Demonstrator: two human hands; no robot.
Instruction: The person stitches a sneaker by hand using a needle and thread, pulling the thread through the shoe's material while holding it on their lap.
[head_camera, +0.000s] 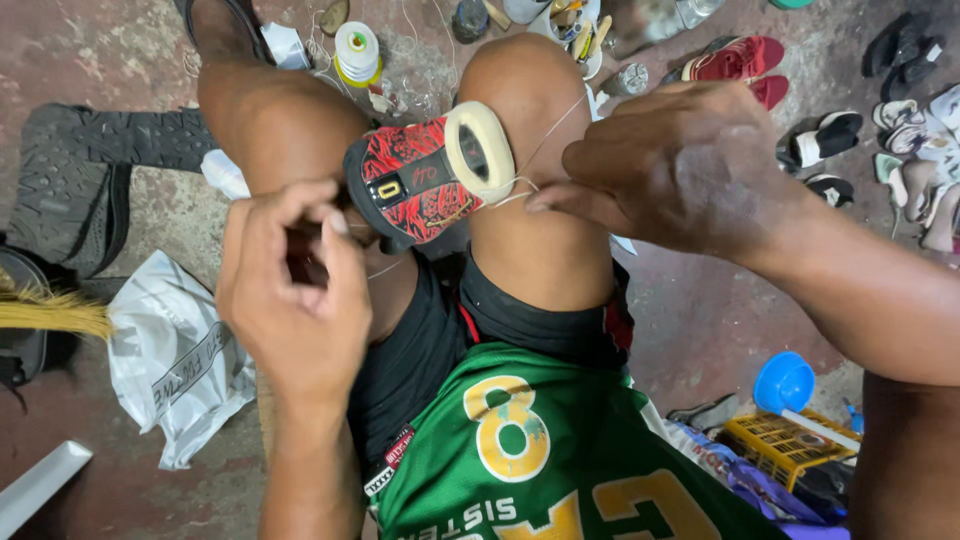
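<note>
Shoe (415, 180) between knees: left hand (295, 290) grip clenched beside it, right hand (680, 165) pinching thread (555, 125); spool (357, 52) beyond.

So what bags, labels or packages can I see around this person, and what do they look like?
Plastic bag: crumpled on the floor at lower left, white-grey with dark print.
Patch label: small, on the black shorts' hem, black, red and white.
Shoe: held between the knees, red and black, with a small yellow tag.
No screens or signs.
</note>
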